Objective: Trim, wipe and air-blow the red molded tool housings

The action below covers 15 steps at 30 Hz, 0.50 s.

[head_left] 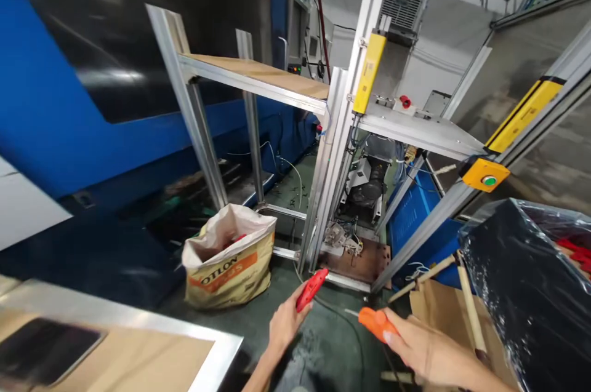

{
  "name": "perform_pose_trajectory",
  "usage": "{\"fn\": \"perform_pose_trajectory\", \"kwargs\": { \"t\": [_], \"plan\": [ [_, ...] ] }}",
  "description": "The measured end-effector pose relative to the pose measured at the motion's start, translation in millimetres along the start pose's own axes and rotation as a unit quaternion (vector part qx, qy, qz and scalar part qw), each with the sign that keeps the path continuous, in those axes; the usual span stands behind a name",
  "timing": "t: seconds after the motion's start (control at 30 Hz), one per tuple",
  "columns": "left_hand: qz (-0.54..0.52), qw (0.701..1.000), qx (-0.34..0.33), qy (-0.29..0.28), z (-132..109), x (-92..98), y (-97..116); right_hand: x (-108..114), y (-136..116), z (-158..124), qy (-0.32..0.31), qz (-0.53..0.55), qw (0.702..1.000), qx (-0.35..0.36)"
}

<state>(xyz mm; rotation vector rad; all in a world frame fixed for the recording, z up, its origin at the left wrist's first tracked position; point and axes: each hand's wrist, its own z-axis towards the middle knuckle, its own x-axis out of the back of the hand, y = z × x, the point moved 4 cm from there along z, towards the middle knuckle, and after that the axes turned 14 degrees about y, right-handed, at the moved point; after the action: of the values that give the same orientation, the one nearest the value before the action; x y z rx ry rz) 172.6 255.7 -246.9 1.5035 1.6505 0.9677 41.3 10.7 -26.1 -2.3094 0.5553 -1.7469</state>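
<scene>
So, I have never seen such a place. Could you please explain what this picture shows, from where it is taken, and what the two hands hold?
The picture comes from a camera worn on a person's head, looking forward and down at their own bare hands in a workshop. The left hand holds a red plastic part; its grip is closed around it. The right hand holds an orange-handled tool, also gripped shut; its thin metal tip points left. Ahead stands an aluminium frame with yellow safety sensor bars and a green button. On the green floor sits an open paper sack with red pieces inside. At right is a bin lined with a black plastic bag. At lower left is a table with a metal edge.
</scene>
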Motion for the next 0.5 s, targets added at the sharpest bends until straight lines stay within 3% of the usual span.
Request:
{"fn": "perform_pose_trajectory", "kwargs": {
  "t": [0.2,0.5],
  "plan": [
    [0.175,0.977,-0.12,0.02,-10.0,15.5,-9.8,-12.1,-16.6,15.2,-0.031,0.0,0.999,0.022],
    [0.175,0.97,-0.167,-0.002,-24.3,36.1,-20.6,-33.5,-19.7,42.3,-0.11,0.084,0.99,0.019]
  ]
}}
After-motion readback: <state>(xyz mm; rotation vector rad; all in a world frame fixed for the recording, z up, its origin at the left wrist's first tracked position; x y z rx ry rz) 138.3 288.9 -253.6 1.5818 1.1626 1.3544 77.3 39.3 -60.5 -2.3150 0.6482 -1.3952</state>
